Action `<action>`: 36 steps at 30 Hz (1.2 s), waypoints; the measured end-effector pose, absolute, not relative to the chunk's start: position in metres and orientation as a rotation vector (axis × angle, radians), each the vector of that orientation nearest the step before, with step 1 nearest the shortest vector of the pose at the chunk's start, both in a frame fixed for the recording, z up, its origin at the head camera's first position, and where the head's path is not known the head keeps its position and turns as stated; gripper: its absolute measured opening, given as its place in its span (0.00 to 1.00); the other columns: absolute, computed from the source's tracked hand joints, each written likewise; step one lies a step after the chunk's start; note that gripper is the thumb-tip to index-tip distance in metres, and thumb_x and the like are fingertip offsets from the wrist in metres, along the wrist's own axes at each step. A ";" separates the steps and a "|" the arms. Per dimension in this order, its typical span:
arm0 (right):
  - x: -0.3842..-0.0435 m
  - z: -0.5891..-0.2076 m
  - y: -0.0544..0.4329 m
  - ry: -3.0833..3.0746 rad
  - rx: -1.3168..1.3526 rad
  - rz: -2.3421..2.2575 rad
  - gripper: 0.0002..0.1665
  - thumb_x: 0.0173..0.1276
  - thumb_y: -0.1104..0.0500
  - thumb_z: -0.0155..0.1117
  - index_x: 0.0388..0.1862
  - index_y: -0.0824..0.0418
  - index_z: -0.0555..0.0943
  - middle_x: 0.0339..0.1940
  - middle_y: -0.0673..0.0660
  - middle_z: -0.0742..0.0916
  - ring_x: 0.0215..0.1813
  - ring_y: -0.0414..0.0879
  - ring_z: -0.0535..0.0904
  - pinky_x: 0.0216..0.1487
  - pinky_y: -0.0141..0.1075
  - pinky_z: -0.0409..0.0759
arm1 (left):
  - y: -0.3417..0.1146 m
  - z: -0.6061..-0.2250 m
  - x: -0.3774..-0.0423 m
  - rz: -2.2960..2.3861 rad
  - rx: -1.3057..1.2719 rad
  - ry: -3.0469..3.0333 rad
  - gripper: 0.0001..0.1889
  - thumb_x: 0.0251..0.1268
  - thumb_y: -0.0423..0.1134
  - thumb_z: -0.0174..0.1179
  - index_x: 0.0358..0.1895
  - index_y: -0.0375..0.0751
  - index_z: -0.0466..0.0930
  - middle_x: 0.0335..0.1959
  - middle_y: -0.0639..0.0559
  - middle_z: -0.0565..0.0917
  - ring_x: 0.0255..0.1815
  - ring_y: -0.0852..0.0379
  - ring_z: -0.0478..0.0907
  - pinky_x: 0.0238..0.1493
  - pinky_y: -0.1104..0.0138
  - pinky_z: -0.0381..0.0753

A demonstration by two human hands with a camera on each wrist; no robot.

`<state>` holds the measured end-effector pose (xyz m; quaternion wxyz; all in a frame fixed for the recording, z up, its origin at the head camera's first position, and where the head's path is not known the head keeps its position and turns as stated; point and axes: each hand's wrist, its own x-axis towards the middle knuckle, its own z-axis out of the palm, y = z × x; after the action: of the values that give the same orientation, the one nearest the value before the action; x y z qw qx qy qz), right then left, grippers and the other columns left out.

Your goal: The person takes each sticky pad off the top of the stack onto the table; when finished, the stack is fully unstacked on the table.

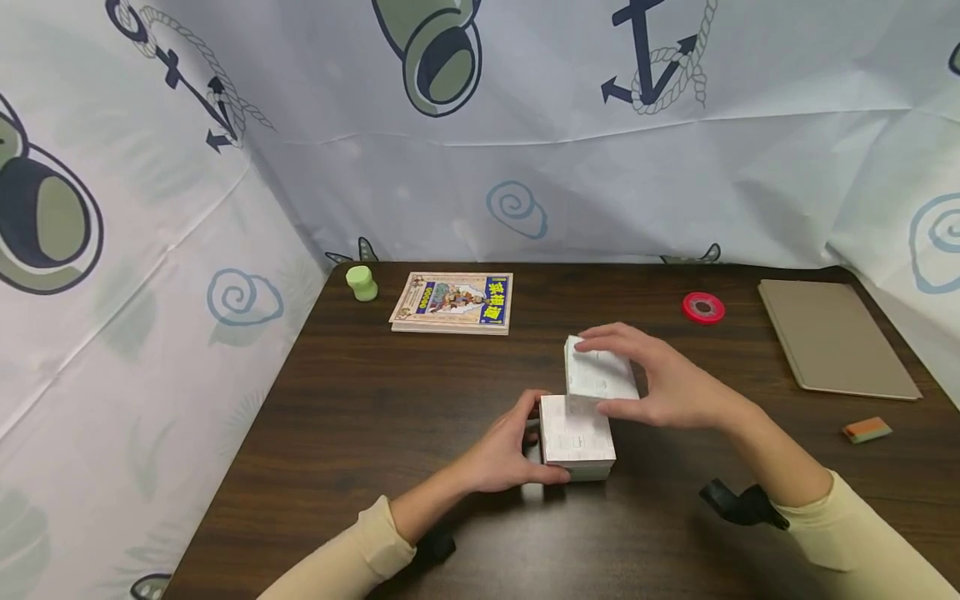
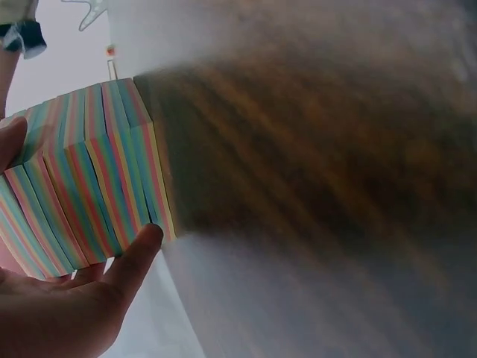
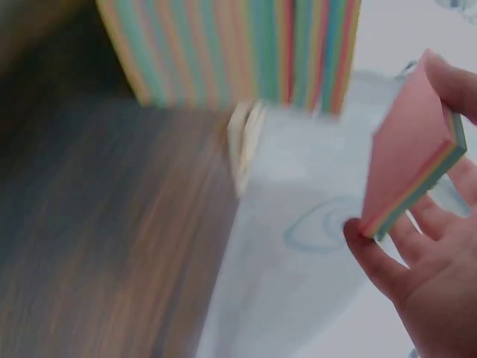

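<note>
A squared stack of sticky note pads point(image 1: 576, 433) stands on the dark wooden table, its sides striped in pink, yellow, green and blue in the left wrist view. My left hand point(image 1: 506, 446) grips this stack from the left, thumb along its near side and fingers behind. Between thumb and fingers, my right hand point(image 1: 663, 383) holds a thinner sticky note pad point(image 1: 600, 375) over the stack's far part. In the head view the held pad's upper face looks white. The right wrist view shows its pink face point(image 3: 410, 153) and multicoloured edge, tilted.
At the back left are a pale green knobbed object point(image 1: 362, 283) and a printed booklet point(image 1: 453, 302). A red ring-shaped disc point(image 1: 702, 307) lies at the back right, beside a beige flat board point(image 1: 836, 333). A small orange and green block point(image 1: 867, 429) lies right.
</note>
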<state>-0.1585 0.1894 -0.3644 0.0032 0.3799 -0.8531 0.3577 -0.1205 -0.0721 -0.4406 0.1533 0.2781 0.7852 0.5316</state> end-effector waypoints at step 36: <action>-0.237 -0.445 0.206 -2.985 0.939 0.704 0.41 0.59 0.49 0.74 0.69 0.61 0.72 0.71 0.67 0.68 0.69 0.64 0.61 0.62 0.60 0.66 | -0.071 -0.441 -0.122 1.472 0.721 2.269 0.45 0.45 0.41 0.79 0.66 0.48 0.60 0.58 0.55 0.72 0.57 0.59 0.72 0.57 0.66 0.74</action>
<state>-0.2371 0.2059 -0.4453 -0.0330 0.2926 -0.9302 0.2193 -0.1219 -0.0707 -0.4412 0.1702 0.2537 0.7988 0.5182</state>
